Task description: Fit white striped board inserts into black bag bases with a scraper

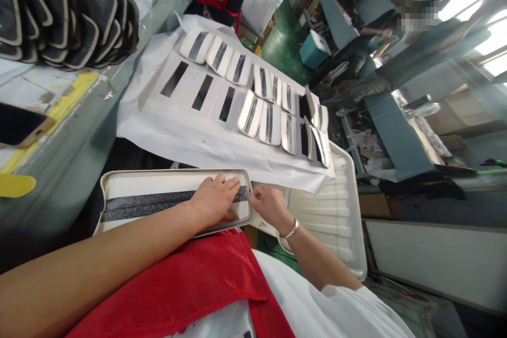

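Note:
A long white panel [150,184] with a raised rim and a dark grey strip [150,205] along its middle lies in front of me. My left hand [216,198] rests flat over the panel's right part, fingers spread on the strip and the white surface. At the panel's right end, my right hand [273,207] is closed in a pinch against the rim. Whatever is between its fingertips is too small to make out. A bracelet [292,229] circles the right wrist.
Beyond the panel, a white-covered table [158,121] bears several small white curved pieces [270,124] with dark strips. Black panels [79,8] are stacked at left, near a phone [21,124]. A large white tray [344,195] stands at right. Co-workers are farther back.

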Demonstrator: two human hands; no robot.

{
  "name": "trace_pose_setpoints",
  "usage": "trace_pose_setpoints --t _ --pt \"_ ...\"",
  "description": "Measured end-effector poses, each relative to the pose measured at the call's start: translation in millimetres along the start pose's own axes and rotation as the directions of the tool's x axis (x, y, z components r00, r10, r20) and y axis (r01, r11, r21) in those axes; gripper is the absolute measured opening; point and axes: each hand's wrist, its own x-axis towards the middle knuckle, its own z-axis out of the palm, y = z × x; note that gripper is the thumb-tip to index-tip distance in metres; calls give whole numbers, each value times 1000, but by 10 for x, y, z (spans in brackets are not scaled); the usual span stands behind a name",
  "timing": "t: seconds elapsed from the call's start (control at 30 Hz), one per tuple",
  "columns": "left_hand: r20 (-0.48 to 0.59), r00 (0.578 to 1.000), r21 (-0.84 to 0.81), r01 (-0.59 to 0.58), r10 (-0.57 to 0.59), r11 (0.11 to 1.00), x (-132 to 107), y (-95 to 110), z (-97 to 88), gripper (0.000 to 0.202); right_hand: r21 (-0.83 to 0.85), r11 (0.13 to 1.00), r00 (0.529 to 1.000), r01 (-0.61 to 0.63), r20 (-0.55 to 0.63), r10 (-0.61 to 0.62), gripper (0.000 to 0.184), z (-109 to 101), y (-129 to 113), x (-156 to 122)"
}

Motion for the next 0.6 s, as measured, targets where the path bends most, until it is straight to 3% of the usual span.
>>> trace_pose_setpoints --t 0.1,0.2,0.3,0.37,0.4,0.47,0.53,0.6 --pt "8 1000 0 1 -1 1000 7 -5 -5 73 72 997 1000 -10 19 8 22 1 21 6" --pt "36 999 4 0 0 1000 23 -7 -12 73 311 949 989 -53 147 7 28 20 112 47" --pt "51 999 6 -14 13 1000 33 -3 -25 70 660 711 930 -241 367 -25 38 57 251 112" --pt "44 999 7 -22 22 1000 30 -2 -33 70 760 544 885 -356 461 -65 42 85 326 147" --pt "41 999 6 -24 24 1000 26 -3 -37 70 779 503 875 -376 477 -84 43 97 349 159" --pt "39 999 4 -25 25 1000 18 -5 -42 70 779 530 884 -335 455 -110 40 113 361 169" --pt "39 999 1 -25 25 1000 15 -7 -46 70 705 669 907 -235 406 -110 34 110 334 169" --pt "45 999 4 -23 22 1000 18 -7 -49 71 519 846 922 -117 373 -101 28 83 284 167"
